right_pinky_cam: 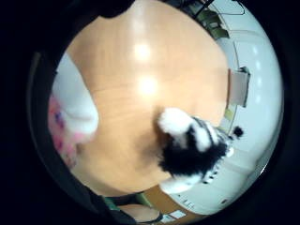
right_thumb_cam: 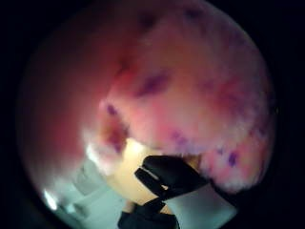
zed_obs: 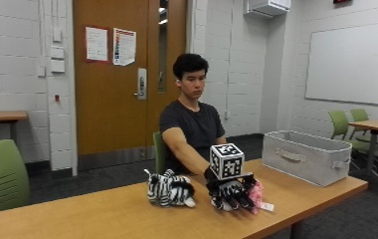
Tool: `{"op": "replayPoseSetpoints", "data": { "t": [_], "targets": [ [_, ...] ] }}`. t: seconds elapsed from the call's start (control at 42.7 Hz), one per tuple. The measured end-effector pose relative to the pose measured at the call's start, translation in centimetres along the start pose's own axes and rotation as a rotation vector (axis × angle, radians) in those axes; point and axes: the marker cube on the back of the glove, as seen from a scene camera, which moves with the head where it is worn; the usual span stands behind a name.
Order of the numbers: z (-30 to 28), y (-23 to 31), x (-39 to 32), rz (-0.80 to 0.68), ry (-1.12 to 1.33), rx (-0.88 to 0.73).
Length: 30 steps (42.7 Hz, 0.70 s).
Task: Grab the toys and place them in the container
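Note:
On the wooden table (zed_obs: 96,216), my gloved right hand (zed_obs: 231,195) is down over a pink plush toy (zed_obs: 258,193), fingers curled round it. The toy's pink fur with purple spots (right_thumb_cam: 200,95) fills the thumb side palm view, and gloved fingertips (right_thumb_cam: 167,174) curl in under it. A black and white zebra plush (zed_obs: 169,188) stands on the table just beside the hand, apart from it. In the little finger side view the zebra (right_pinky_cam: 192,145) lies on the tabletop and the pink toy (right_pinky_cam: 70,117) sits close to the palm. A grey fabric container (zed_obs: 305,157) stands at the table's far right end.
The person sits behind the table on a green chair (zed_obs: 157,149). Another green chair (zed_obs: 0,174) stands at the left. A second table (zed_obs: 374,124) with green chairs is at the right, beyond the container. A white tag (zed_obs: 267,206) hangs from the pink toy.

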Motion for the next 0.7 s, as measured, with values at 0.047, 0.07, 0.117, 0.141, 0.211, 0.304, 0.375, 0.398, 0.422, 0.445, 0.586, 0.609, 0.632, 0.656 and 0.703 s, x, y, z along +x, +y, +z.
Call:
{"op": "replayPoseSetpoints", "data": {
  "t": [0.047,0.07,0.117,0.141,0.211,0.304,0.375,0.398,0.422,0.445,0.586,0.609,0.632,0.656,0.703],
  "targets": [
    [0.3,-0.1,0.1,0.0,-0.034,-0.006],
    [0.4,-0.1,0.1,-0.001,-0.047,-0.01],
    [0.5,-0.2,0.2,-0.003,-0.072,-0.02],
    [0.6,-0.2,0.2,-0.003,-0.084,-0.027],
    [0.6,-0.2,0.1,-0.002,-0.114,-0.049],
    [0.5,0.2,-0.2,-0.007,-0.158,-0.059],
    [0.4,0.8,-0.6,-0.012,-0.183,-0.042],
    [0.3,1.1,-0.8,-0.014,-0.178,-0.026],
    [0.2,1.3,-1.0,-0.016,-0.163,-0.004],
    [0.1,1.5,-1.2,-0.02,-0.139,0.023],
    [-1.0,2.3,-1.6,-0.029,0.018,0.195],
    [-1.2,2.3,-1.6,-0.026,0.034,0.209],
    [-1.4,2.3,-1.5,-0.021,0.049,0.217],
    [-1.7,2.2,-1.3,-0.015,0.062,0.219],
    [-2.2,2.2,-1.1,-0.006,0.079,0.21]
  ]
}}
